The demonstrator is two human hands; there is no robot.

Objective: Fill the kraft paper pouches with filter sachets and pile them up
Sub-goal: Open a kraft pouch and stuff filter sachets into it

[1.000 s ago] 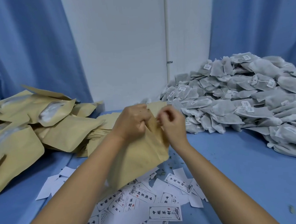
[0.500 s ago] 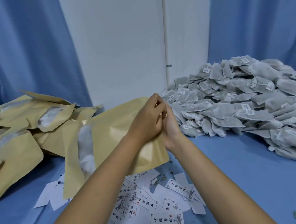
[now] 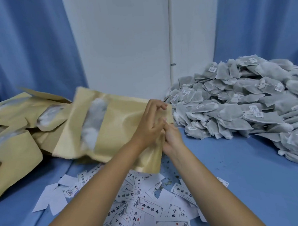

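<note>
Kraft pouch (image 3: 114,125): filled, long axis running left from hands toward pouch pile (image 3: 16,140), frame left. Left hand (image 3: 150,125) grips right-end edge, fingers (image 3: 159,106) curled; right hand (image 3: 172,137) pinches same edge below. Left hand nearer pile.

On the blue table (image 3: 234,169) we see kraft pouches (image 3: 17,154) piled at left, filter sachets (image 3: 248,107) heaped at far right, and printed labels (image 3: 148,208) scattered near.

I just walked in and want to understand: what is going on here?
A person grips one end of a filled brown kraft paper pouch with the left hand and right hand. More filled pouches lie piled at left, a heap of grey filter sachets at right, white printed labels in front.
</note>
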